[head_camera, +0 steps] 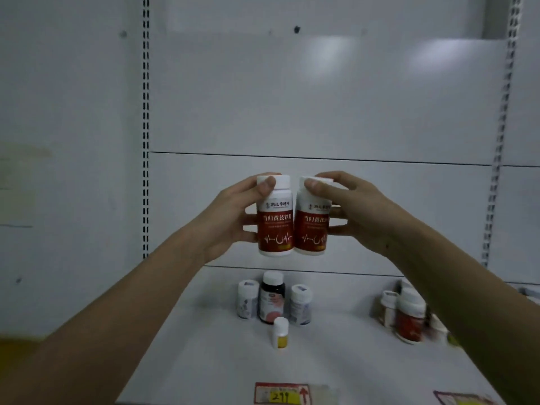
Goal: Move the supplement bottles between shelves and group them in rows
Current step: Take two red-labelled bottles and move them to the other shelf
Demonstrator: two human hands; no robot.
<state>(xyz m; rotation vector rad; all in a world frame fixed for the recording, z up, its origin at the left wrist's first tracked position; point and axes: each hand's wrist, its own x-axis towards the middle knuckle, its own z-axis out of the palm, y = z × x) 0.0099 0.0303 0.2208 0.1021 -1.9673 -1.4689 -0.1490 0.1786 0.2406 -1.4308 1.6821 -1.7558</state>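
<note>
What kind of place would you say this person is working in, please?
Probably a shop or pharmacy aisle: white metal shelving with slotted uprights, a price tag on the shelf edge, and supplement bottles standing on the shelf.

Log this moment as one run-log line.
left hand: holds red-label bottle | right hand: holds second red-label bottle | both above shelf

Two bottles (275,217) (311,220) held side by side above the shelf (204,346), where three bottles (273,299) stand behind a smaller one (280,333).
</note>
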